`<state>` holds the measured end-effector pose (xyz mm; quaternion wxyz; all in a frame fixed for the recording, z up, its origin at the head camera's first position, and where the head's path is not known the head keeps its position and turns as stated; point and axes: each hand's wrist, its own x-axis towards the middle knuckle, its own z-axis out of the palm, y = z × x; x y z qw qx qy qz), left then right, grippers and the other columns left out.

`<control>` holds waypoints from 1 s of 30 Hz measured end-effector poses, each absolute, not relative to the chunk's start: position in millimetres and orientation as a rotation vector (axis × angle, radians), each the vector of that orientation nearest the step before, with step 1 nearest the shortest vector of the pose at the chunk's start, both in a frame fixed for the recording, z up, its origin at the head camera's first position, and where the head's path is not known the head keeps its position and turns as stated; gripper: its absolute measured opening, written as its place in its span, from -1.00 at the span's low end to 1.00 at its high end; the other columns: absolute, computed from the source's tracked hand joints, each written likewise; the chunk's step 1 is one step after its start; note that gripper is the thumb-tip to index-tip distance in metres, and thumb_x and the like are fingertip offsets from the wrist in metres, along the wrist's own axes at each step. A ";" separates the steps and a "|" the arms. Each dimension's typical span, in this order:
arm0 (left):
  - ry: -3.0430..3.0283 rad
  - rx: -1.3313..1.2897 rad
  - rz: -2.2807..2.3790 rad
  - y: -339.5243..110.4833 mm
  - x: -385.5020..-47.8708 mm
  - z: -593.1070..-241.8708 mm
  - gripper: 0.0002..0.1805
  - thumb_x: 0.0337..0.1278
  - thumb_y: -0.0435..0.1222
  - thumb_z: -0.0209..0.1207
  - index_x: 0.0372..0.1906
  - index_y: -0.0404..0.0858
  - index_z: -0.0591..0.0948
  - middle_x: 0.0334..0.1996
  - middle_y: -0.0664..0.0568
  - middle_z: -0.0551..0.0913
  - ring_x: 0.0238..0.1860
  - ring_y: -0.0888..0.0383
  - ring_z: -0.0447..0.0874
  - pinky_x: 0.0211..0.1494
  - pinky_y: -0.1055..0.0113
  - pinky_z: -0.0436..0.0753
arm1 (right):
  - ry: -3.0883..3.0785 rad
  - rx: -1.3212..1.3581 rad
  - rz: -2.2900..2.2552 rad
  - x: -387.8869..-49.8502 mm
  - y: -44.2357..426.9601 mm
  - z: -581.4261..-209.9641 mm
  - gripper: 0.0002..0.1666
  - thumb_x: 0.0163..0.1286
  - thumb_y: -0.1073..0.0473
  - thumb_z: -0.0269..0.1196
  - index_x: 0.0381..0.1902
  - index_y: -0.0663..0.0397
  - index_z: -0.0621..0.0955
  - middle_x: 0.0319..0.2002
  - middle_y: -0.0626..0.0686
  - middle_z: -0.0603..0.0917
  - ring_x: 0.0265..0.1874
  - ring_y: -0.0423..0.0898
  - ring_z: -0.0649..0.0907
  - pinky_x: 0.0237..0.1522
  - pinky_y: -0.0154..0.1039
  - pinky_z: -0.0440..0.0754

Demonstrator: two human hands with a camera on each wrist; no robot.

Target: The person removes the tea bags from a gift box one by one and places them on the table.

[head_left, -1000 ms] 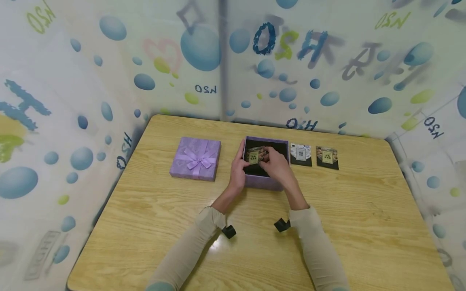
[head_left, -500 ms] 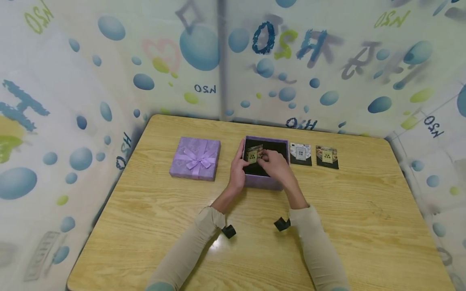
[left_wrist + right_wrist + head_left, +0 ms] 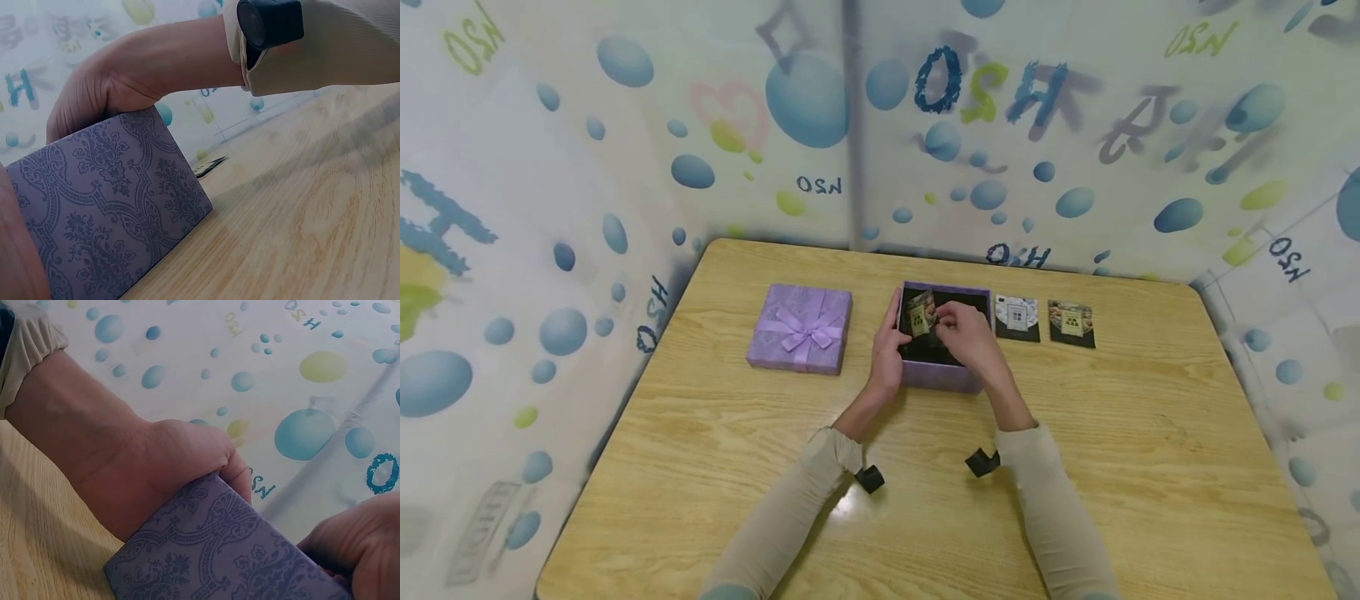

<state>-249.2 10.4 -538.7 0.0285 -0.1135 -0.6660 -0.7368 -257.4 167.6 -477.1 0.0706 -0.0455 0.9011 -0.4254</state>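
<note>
An uncovered purple patterned box [image 3: 940, 377] with a dark interior sits on the table in the head view. My left hand [image 3: 887, 354] grips its left wall, the thumb hooked over the rim, as the right wrist view also shows. A small dark sachet [image 3: 919, 314] with a gold label leans inside at the left. My right hand [image 3: 967, 333] reaches in over the front right and pinches the sachet's right edge. From the left wrist view, the box's patterned wall [image 3: 106, 200] hides the right fingertips.
The purple lid [image 3: 800, 329] with a ribbon bow lies left of the box. To its right lie a white-and-black sachet [image 3: 1017, 318] and a dark gold-labelled sachet [image 3: 1072, 323]. A patterned curtain [image 3: 887, 167] stands behind the wooden table [image 3: 917, 517].
Inside the box, the sachet has turned more upright and shifted slightly left. My right fingers stay at its right edge, and my left hand keeps its hold on the box.
</note>
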 end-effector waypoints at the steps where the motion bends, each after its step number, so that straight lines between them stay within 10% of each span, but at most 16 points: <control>1: -2.053 -0.354 -2.268 10.3 -249.4 -538.8 -0.15 0.25 -0.58 -0.30 0.69 -0.24 0.05 0.69 -0.05 0.01 0.69 0.04 -0.17 0.64 -0.04 -0.03 | 2.706 -0.124 -1.299 -257.3 167.6 -476.9 -0.61 0.49 0.30 0.11 0.18 0.36 0.62 -0.01 0.31 0.76 -0.17 0.13 0.75 -0.06 0.03 0.65; 13: -2.022 -0.350 -2.307 11.9 -249.6 -538.4 -0.14 0.24 -0.56 -0.31 0.70 -0.20 0.05 0.69 0.02 0.01 0.68 0.11 -0.13 0.62 0.00 0.04 | 2.639 -0.148 -1.294 -257.4 167.4 -477.6 -0.68 0.53 0.23 0.16 0.09 0.35 0.63 -0.04 0.28 0.72 -0.14 0.13 0.69 -0.04 0.04 0.63; 22: -2.025 -0.359 -2.283 12.0 -249.0 -536.2 -0.16 0.25 -0.57 -0.31 0.69 -0.24 0.06 0.69 -0.01 0.02 0.68 0.07 -0.14 0.63 -0.04 0.01 | 2.810 -0.133 -1.100 -253.7 165.8 -480.1 -0.88 0.46 0.26 0.23 -0.25 0.23 0.55 -0.47 0.09 0.57 -0.56 -0.05 0.50 -0.39 -0.17 0.44; 30: -2.057 -0.334 -2.270 10.7 -250.3 -539.8 -0.16 0.27 -0.56 -0.30 0.70 -0.19 0.07 0.69 0.02 0.02 0.68 0.09 -0.14 0.64 -0.02 0.01 | 2.788 -0.099 -1.181 -253.6 164.9 -478.3 -0.66 0.55 0.26 0.14 0.17 0.37 0.52 -0.29 0.20 0.67 -0.46 0.01 0.66 -0.33 -0.11 0.60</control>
